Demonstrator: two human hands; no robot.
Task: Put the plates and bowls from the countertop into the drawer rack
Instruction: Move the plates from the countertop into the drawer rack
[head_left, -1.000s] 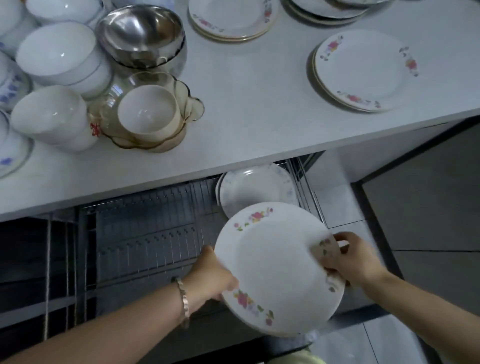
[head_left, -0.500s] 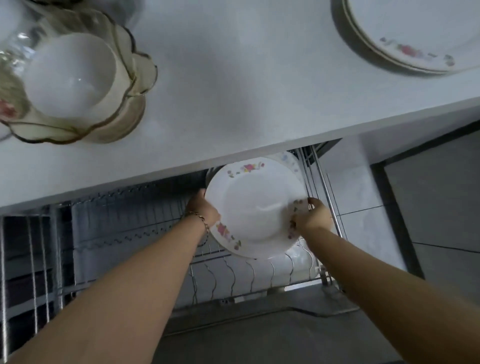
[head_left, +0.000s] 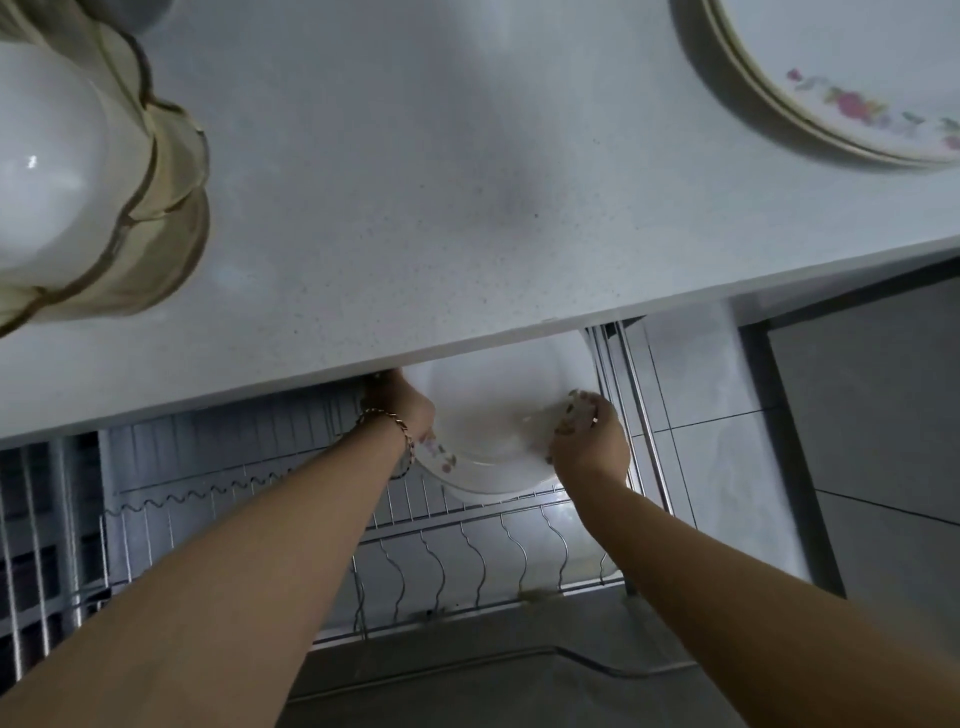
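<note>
A white plate with pink flowers stands tilted in the wire drawer rack, its upper part hidden under the countertop edge. My left hand grips the plate's left rim; its fingers are partly hidden by the counter. My right hand grips the right rim, fingers curled over the edge. On the white countertop a stack of flowered plates lies at the top right. A white bowl sits inside a scalloped glass bowl at the left.
The rack's wavy wire dividers in front of the plate hold nothing. The drawer's metal side rail runs along the right. Grey floor tiles lie beyond it. Dark wire slats fill the far left.
Both hands carried the plate from in front of the drawer back and down into the rack, partly under the counter edge. The camera came closer to the counter.
</note>
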